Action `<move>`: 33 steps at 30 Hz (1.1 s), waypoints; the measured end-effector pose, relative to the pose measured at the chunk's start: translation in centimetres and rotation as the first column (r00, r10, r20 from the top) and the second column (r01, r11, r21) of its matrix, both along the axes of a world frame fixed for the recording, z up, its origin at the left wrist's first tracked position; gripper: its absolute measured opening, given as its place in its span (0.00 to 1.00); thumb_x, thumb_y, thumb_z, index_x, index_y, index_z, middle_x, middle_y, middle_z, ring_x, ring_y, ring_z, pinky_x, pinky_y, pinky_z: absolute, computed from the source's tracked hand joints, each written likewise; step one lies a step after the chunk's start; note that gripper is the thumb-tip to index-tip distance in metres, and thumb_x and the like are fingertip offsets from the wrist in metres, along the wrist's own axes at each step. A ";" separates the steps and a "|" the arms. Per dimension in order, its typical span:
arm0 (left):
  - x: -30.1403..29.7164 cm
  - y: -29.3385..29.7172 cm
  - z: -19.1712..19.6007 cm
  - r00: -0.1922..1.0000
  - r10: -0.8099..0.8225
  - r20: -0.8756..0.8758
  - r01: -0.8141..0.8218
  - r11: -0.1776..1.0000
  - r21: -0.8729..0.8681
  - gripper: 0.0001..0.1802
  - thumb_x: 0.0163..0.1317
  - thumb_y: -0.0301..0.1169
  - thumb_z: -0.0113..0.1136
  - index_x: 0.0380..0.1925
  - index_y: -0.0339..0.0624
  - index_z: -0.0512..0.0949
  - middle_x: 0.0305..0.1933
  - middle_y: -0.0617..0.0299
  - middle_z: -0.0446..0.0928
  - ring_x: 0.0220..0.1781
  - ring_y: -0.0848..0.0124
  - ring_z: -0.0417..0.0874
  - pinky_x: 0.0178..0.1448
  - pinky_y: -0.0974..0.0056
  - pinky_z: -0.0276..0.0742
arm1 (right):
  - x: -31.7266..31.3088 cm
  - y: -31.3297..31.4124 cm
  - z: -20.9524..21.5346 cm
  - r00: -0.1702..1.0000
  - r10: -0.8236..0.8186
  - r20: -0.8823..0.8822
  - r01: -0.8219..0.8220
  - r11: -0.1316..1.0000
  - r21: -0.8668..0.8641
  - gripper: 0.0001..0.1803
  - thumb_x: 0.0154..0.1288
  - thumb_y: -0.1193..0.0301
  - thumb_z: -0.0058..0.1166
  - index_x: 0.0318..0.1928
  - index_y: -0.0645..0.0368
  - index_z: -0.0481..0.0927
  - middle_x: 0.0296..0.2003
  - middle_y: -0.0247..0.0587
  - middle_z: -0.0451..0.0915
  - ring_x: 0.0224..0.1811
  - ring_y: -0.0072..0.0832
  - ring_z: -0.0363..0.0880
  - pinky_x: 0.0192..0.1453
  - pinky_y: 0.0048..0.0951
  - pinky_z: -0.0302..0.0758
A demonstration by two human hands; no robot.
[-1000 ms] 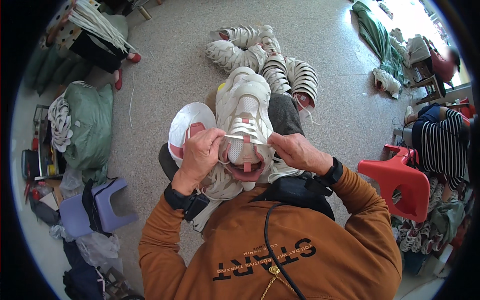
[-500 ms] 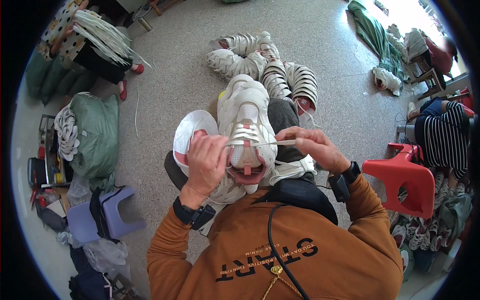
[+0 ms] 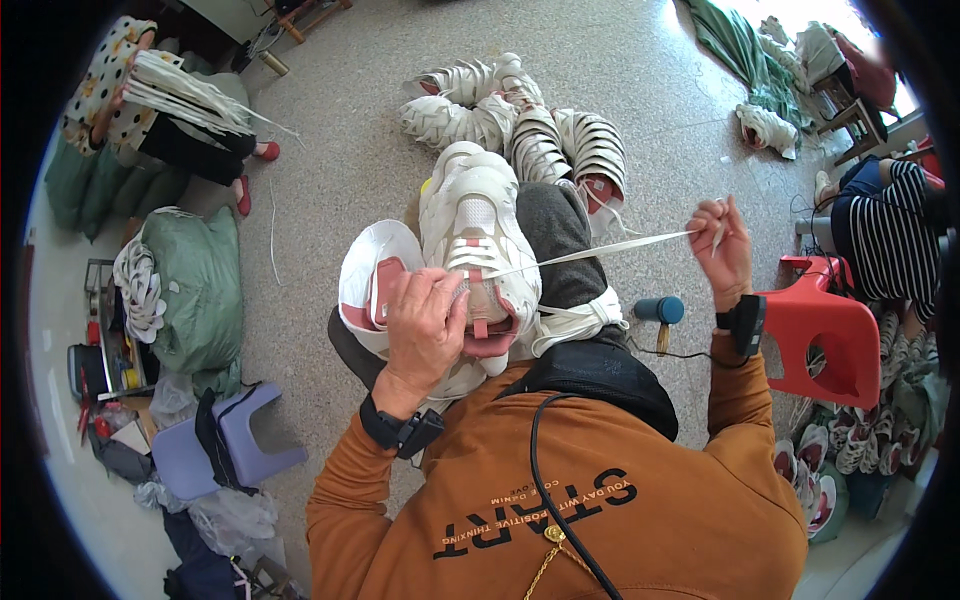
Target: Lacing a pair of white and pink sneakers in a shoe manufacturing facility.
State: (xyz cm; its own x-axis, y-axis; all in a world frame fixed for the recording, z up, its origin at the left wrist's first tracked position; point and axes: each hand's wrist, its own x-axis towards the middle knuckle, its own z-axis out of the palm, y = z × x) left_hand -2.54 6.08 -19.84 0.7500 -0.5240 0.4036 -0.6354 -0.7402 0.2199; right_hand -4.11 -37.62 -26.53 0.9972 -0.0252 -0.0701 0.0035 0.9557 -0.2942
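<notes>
Now right hand [image 3: 722,250] farther out than before, pinching taut lace [image 3: 600,250]; left hand [image 3: 428,318] clamped on sneaker [image 3: 475,240].

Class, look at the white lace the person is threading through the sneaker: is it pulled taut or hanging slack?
Taut. The lace runs in a straight line from the sneaker, steadied by the left hand, to the raised right hand.

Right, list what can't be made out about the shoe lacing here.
Head view only:
- Eyelets of the white sneaker near the left hand: covered by its fingers.
- End of the white lace: pinched inside the right hand.
- Sneaker's sole: turned away, resting on the lap.
- Stacked shoes beyond: too small for detail.
</notes>
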 end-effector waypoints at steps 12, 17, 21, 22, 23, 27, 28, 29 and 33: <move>-1.7 -2.9 -3.1 0.512 -0.232 -0.827 -0.396 0.790 -0.467 0.16 0.73 0.27 0.54 0.55 0.26 0.76 0.32 0.56 0.84 0.23 0.74 0.83 0.29 0.68 0.77 | 0.8 6.1 2.7 0.945 0.040 -0.326 -0.295 0.541 -0.788 0.19 0.76 0.72 0.53 0.65 0.60 0.75 0.35 0.29 0.82 0.25 0.10 0.70 0.26 0.13 0.67; -2.0 -3.2 -3.4 0.524 -0.256 -0.812 -0.408 0.762 -0.503 0.16 0.74 0.25 0.53 0.56 0.27 0.75 0.32 0.58 0.84 0.22 0.76 0.82 0.28 0.69 0.76 | 1.0 16.3 2.1 0.837 0.435 -0.333 -0.465 0.242 -0.852 0.08 0.76 0.71 0.55 0.47 0.61 0.82 0.27 0.26 0.79 0.23 0.10 0.70 0.27 0.15 0.66; -2.0 -3.1 -3.8 0.539 -0.272 -0.797 -0.404 0.746 -0.528 0.16 0.74 0.25 0.52 0.57 0.27 0.75 0.32 0.58 0.84 0.22 0.76 0.82 0.28 0.68 0.76 | 2.2 18.5 0.4 0.855 0.487 -0.180 -0.265 0.110 -0.958 0.08 0.73 0.71 0.57 0.40 0.65 0.81 0.25 0.31 0.78 0.26 0.15 0.71 0.30 0.24 0.69; -2.1 -3.1 -3.9 0.561 -0.269 -0.783 -0.392 0.747 -0.537 0.16 0.74 0.25 0.52 0.57 0.28 0.75 0.32 0.58 0.84 0.22 0.76 0.81 0.28 0.68 0.75 | 2.4 18.7 0.3 0.867 0.484 -0.121 -0.178 0.074 -0.981 0.09 0.70 0.71 0.58 0.38 0.66 0.81 0.24 0.36 0.79 0.27 0.19 0.73 0.31 0.29 0.72; -2.2 -3.1 -4.1 0.560 -0.274 -0.782 -0.393 0.743 -0.542 0.16 0.74 0.25 0.52 0.57 0.28 0.75 0.32 0.58 0.84 0.22 0.76 0.81 0.28 0.68 0.75 | 2.5 18.6 0.3 0.866 0.483 -0.126 -0.180 0.066 -0.981 0.09 0.70 0.71 0.58 0.38 0.66 0.81 0.24 0.36 0.79 0.27 0.19 0.73 0.31 0.29 0.72; -2.3 -2.9 -4.7 0.632 -0.227 -0.741 -0.319 0.795 -0.516 0.16 0.74 0.25 0.52 0.58 0.29 0.74 0.33 0.55 0.84 0.23 0.74 0.81 0.28 0.67 0.75 | 3.7 18.7 1.9 0.837 0.539 -0.098 -0.045 -0.112 -0.993 0.08 0.67 0.72 0.59 0.36 0.66 0.80 0.23 0.42 0.79 0.26 0.26 0.76 0.32 0.34 0.73; -2.3 -2.9 -4.9 0.691 -0.203 -0.694 -0.260 0.826 -0.501 0.16 0.75 0.25 0.51 0.58 0.28 0.73 0.35 0.58 0.83 0.22 0.78 0.79 0.27 0.69 0.74 | 3.9 18.8 2.3 0.821 0.567 -0.063 0.047 -0.177 -0.983 0.08 0.68 0.73 0.59 0.35 0.65 0.78 0.23 0.42 0.78 0.25 0.26 0.76 0.31 0.34 0.73; -2.3 -3.0 -5.0 0.692 -0.203 -0.693 -0.263 0.823 -0.504 0.16 0.75 0.25 0.51 0.58 0.28 0.73 0.35 0.58 0.83 0.22 0.78 0.79 0.27 0.69 0.74 | 4.1 18.9 2.6 0.819 0.570 -0.064 0.048 -0.180 -0.982 0.08 0.68 0.73 0.59 0.35 0.65 0.78 0.23 0.42 0.78 0.25 0.26 0.76 0.31 0.34 0.73; -2.0 -3.9 -4.0 0.794 -0.157 -0.588 -0.150 0.886 -0.439 0.13 0.71 0.24 0.51 0.53 0.29 0.73 0.35 0.41 0.80 0.34 0.49 0.82 0.38 0.51 0.76 | 4.0 20.4 3.9 0.751 0.660 0.034 0.462 -0.488 -0.741 0.05 0.63 0.77 0.55 0.33 0.65 0.74 0.27 0.51 0.80 0.32 0.50 0.82 0.34 0.45 0.75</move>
